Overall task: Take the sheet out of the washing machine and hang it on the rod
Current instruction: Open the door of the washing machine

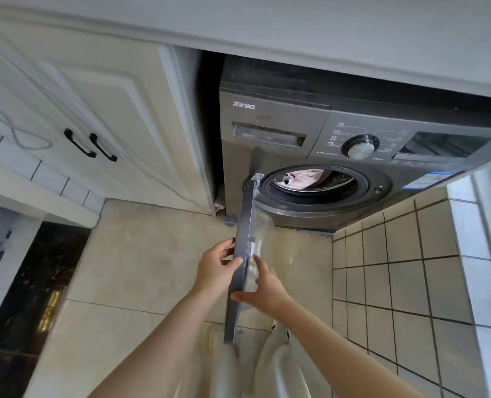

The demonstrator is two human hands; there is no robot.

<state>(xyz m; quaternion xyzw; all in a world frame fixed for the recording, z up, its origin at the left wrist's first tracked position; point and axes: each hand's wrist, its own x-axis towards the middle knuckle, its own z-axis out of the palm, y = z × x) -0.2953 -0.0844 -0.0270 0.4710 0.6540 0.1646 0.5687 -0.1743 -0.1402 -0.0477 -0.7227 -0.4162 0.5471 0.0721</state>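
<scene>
A grey front-loading washing machine (281, 156) stands under a counter, its round door (245, 225) swung open toward me and seen edge-on. Inside the drum lies the pale, pinkish sheet (306, 179), only partly visible. My left hand (214, 268) grips the door's outer rim, thumb over the edge. My right hand (263, 288) rests with straight fingers against the door's inner glass side. No rod is in view.
White cabinet doors with black handles (90, 146) stand to the left of the machine. A tiled wall (396, 268) rises on the right. The floor (141, 262) is beige tile, with a dark marble strip (29, 311) at left. My pale trouser legs (270, 366) show below.
</scene>
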